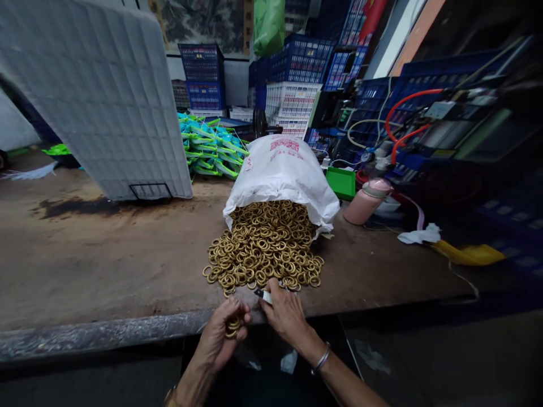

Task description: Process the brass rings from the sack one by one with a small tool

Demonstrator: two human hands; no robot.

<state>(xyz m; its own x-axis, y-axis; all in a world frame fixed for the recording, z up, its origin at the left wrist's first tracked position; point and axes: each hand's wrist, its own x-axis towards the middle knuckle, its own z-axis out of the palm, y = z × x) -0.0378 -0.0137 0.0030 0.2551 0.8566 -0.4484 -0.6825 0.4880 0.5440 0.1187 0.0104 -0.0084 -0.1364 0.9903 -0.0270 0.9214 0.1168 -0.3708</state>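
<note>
Gold-coloured rings (pixel 267 243) spill out of the open mouth of a white woven sack (pixel 282 167) and lie heaped on the table in front of me. Several rings (pixel 232 326) sit in the curled fingers of my left hand (pixel 216 339), just past the table's front edge. My right hand (pixel 288 314) is at the near side of the heap, closed on a small white tool with a dark tip (pixel 264 295). The tip points left; the rest of the tool is hidden by the fingers.
A tall whitish ribbed panel (pixel 114 96) stands on the wooden table (pixel 106 265) at left, by bundled green and blue pieces (pixel 212 147). Right of the sack are a green tray (pixel 341 182), a pink bottle (pixel 367 202) and a machine with orange hoses (pixel 392 124). Crates (pixel 292 102) are stacked behind.
</note>
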